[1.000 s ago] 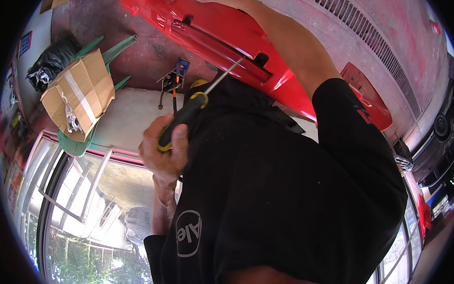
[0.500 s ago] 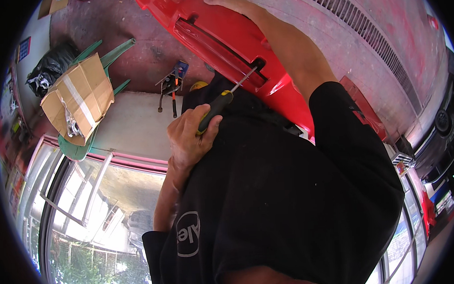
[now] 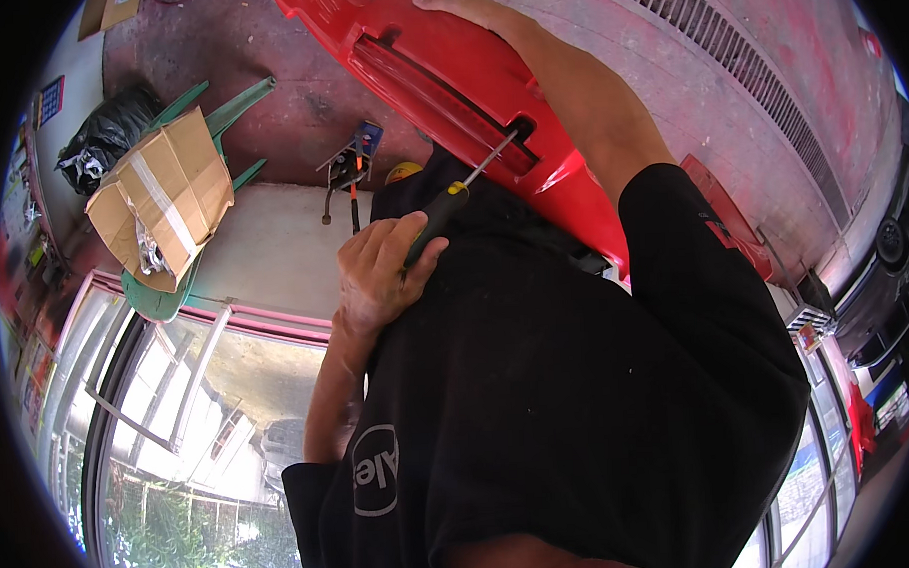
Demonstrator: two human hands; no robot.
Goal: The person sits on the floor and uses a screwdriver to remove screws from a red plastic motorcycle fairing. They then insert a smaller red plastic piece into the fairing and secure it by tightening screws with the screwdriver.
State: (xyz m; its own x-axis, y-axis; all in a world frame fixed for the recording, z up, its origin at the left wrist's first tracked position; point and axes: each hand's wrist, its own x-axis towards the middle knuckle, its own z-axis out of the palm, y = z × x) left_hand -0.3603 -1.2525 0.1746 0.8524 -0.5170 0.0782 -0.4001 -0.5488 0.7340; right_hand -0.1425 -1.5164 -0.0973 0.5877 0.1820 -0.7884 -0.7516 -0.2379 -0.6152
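Note:
My left hand [image 3: 382, 270] is closed around a screwdriver [image 3: 438, 220] with a dark handle and a yellow mark near its shaft. The thin metal shaft slants up to the right, its tip at a dark recess beside the long slot in a glossy red car bumper [image 3: 447, 79]. Whether the tip touches a fastener cannot be made out. Over the bumper reaches my right arm, and my right hand [image 3: 470, 11] grips its far side, a digit stretched along the red surface; the other fingers are mostly hidden. The bumper's near edge lies close to my dark clothing.
A cardboard box [image 3: 161, 194] sits on a green chair [image 3: 230, 110] at the left, near a black plastic bag [image 3: 109, 136]. Tools with orange handles [image 3: 354, 192] lie beyond my left hand. A floor grate [image 3: 727, 54] runs along the right; a dark car [image 3: 879, 269] stands farther right.
The screwdriver has turned slightly in my left hand, with less yellow showing along its handle. Its tip stays at the recess, and my right hand keeps its place on the bumper.

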